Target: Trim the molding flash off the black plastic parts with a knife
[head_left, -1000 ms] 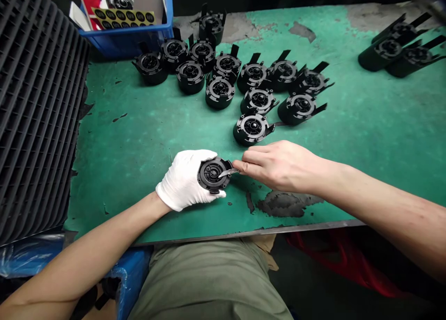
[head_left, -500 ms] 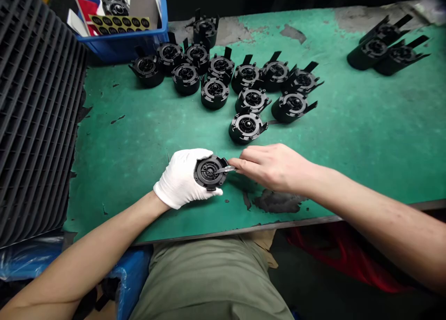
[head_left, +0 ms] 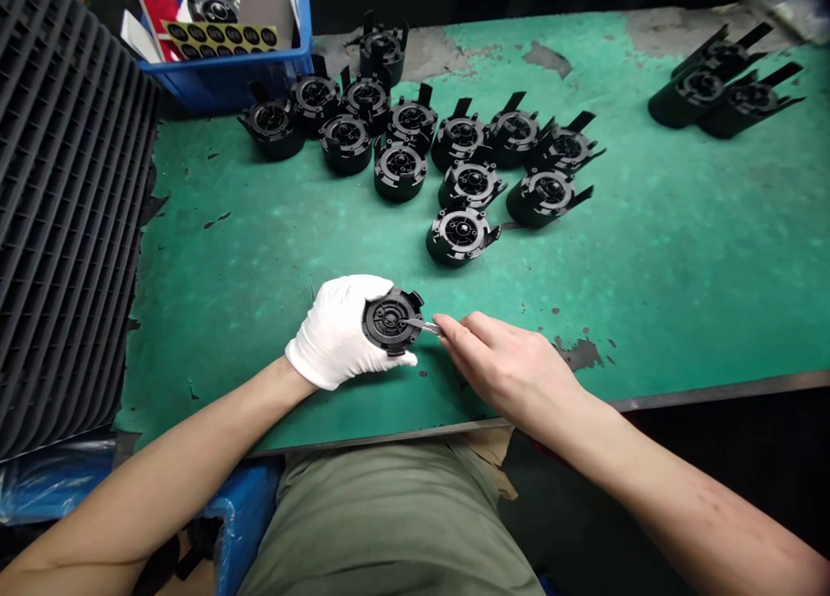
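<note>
In a white glove, my left hand [head_left: 341, 332] grips a round black plastic part [head_left: 384, 330] by its rim, its ringed face turned up. My bare right hand [head_left: 496, 354] pinches a slim silver scalpel [head_left: 429, 326]. The blade's tip rests on or just over the part's face, right of its centre; contact is too small to make out. Most of the scalpel's handle is hidden inside my right fingers. Beyond my hands stands a similar black part [head_left: 462, 233] with upright tabs, the nearest of a group.
Several more black parts [head_left: 400, 170] stand across the green table [head_left: 272, 241], with a small cluster [head_left: 704, 90] at far right. A blue bin [head_left: 226, 81] at the back left holds a sheet of round stickers [head_left: 220, 38]. Stacked black grid trays [head_left: 65, 215] rise along the left.
My right hand has dropped toward the table's front edge and turned, so the scalpel now slants more. My left hand and the black part stay nearly in place.
</note>
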Action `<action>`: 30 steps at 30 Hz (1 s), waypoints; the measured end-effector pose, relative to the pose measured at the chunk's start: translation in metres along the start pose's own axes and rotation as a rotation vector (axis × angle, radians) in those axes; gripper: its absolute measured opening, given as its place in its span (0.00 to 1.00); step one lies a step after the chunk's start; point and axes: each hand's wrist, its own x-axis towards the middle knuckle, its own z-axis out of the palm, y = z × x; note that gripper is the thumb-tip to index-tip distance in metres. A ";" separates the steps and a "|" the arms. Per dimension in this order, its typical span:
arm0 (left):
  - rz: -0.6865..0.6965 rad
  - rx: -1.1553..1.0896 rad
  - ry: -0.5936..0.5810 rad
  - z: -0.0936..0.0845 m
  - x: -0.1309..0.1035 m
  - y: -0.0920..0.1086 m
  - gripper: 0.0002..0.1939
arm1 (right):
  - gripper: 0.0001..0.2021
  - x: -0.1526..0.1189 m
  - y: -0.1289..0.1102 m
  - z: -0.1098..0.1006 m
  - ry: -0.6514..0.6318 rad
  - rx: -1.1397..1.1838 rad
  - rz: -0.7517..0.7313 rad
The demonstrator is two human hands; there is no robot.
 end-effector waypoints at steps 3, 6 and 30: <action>0.013 -0.021 0.007 0.000 0.001 0.000 0.48 | 0.11 0.003 0.000 0.001 0.006 0.008 0.005; 0.018 -0.025 0.014 0.000 0.002 0.000 0.48 | 0.11 0.005 0.000 0.002 0.011 0.023 0.007; 0.006 -0.006 0.004 0.001 0.001 0.000 0.49 | 0.10 0.006 -0.005 -0.004 -0.056 -0.014 0.007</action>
